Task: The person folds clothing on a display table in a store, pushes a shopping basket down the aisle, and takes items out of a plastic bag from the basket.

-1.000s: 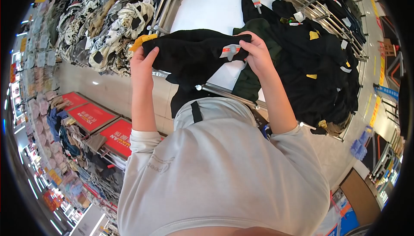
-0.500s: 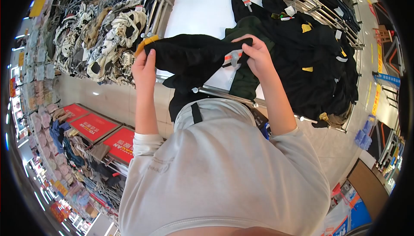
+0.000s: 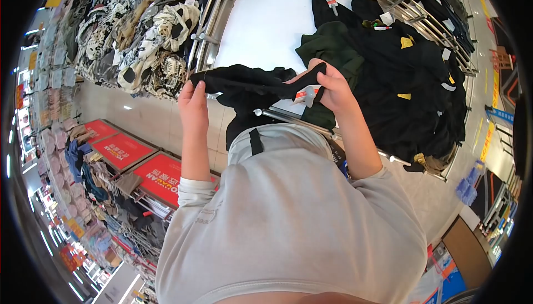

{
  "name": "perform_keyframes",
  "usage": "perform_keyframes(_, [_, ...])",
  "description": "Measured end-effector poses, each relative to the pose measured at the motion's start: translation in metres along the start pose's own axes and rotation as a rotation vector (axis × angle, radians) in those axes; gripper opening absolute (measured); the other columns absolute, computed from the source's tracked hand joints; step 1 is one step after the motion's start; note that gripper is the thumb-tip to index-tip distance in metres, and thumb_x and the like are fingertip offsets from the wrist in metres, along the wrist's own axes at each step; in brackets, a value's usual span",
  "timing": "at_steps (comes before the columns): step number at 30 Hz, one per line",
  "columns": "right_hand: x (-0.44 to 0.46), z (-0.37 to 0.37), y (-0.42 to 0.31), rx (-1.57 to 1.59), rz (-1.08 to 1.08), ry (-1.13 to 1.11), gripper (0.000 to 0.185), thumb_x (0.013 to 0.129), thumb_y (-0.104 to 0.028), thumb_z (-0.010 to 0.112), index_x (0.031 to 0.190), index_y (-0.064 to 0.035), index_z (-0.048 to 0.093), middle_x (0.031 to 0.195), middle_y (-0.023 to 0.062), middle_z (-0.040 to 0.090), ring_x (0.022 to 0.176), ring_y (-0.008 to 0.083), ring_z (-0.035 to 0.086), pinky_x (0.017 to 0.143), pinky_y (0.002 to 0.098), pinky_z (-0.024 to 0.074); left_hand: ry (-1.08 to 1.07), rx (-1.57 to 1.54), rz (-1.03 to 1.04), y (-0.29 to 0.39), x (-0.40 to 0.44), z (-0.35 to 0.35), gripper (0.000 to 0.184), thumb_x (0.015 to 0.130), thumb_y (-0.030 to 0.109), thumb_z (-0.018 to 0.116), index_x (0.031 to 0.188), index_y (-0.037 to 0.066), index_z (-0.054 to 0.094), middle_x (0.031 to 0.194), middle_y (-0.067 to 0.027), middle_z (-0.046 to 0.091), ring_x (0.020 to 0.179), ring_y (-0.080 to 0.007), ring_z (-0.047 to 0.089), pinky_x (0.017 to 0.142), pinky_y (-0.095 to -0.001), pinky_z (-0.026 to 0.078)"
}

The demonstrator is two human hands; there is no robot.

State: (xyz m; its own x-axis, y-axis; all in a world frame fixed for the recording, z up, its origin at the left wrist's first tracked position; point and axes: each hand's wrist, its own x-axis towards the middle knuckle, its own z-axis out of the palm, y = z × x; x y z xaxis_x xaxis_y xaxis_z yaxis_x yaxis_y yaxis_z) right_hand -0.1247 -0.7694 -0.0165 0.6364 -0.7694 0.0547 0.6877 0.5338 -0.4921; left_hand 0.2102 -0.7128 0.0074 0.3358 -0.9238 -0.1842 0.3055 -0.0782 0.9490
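Note:
A black garment point(image 3: 250, 81) is stretched sideways between my two hands, in front of my chest. Its kind is not plain; the upper edge resembles a waistband, and more black cloth hangs below. My left hand point(image 3: 193, 104) pinches its left end. The right end is gripped by my right hand point(image 3: 333, 87), with a red and white tag point(image 3: 307, 95) hanging beside the fingers. Behind the cloth is a white display table point(image 3: 258, 23). A dark green garment point(image 3: 330, 46) lies on it just beyond my right hand.
Black clothes point(image 3: 405, 93) with yellow and white tags are heaped on the table's right side. Metal rails point(image 3: 214, 26) edge the table. Patterned clothes point(image 3: 150, 37) fill a bin at upper left. Red sign boards point(image 3: 119, 151) stand at lower left beside more clothes.
My hands have lowered the black garment slightly toward me, and its cloth is now bunched into a narrower band. The yellow tag near my left hand no longer shows.

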Motion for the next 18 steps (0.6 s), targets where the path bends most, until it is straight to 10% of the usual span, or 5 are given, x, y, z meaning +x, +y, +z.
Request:
perform_keyframes(9, [0.001, -0.001, -0.007, -0.111, -0.117, -0.076, 0.032, 0.096, -0.031, 0.061, 0.103, -0.0009, 0.050, 0.096, 0.0291, 0.069, 0.107, 0.0448, 0.065, 0.103, 0.0612, 0.0423, -0.205, -0.152, -0.119, 0.012, -0.002, 0.001, 0.021, 0.094, -0.003, 0.056, 0.115, 0.000, 0.060, 0.104, -0.0094, 0.069, 0.100, -0.0207, 0.066, 0.095, -0.0358, 0.050])
perform_keyframes(18, [-0.004, -0.005, -0.011, -0.033, -0.085, 0.088, 0.034, 0.092, -0.028, 0.068, 0.107, -0.0033, 0.050, 0.107, 0.0265, 0.066, 0.102, 0.0373, 0.067, 0.093, 0.0459, 0.0527, -0.356, -0.199, -0.207, 0.020, -0.003, 0.011, 0.038, 0.087, -0.009, 0.060, 0.122, 0.004, 0.054, 0.107, -0.0082, 0.067, 0.102, -0.0204, 0.066, 0.094, -0.0367, 0.051])
